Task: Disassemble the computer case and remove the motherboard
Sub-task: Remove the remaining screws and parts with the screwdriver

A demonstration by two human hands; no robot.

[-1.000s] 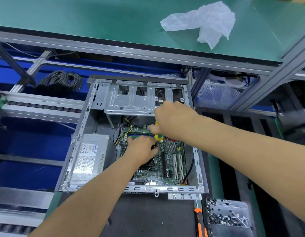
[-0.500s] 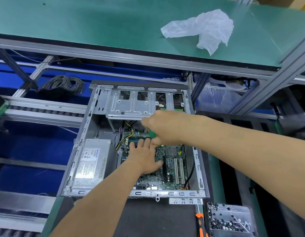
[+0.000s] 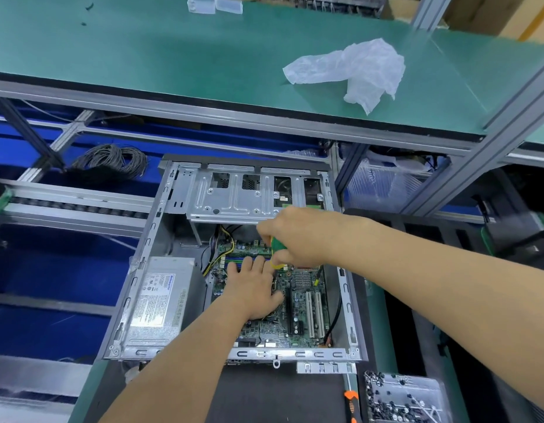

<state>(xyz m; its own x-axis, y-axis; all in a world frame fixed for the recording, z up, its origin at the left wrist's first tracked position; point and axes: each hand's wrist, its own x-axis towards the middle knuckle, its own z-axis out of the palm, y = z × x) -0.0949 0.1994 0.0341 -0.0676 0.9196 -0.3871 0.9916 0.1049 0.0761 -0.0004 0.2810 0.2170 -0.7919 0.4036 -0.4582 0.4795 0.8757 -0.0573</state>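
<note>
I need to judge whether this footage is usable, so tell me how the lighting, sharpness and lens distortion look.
Head view: even overhead light with soft shadows; the green shelf shows mild sheen, no harsh glare; wide-angle bending curves the frame rails; the motherboard is fairly sharp; the forearms blur near the bottom edge; the right hand hides its screwdriver tip.

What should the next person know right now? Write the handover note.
Left hand: flat on the motherboard, fingers straight, steadying it.
Right hand: grips a green-and-yellow screwdriver over the board's far edge.
Computer case: side panel off, lying open on the bench; power supply and drive cage inside.
Done: case opened.
Left: finish any remaining board screws, free the cables by the board's far left corner, lift the board out. Loose screws sit in the tray at near right.
</note>
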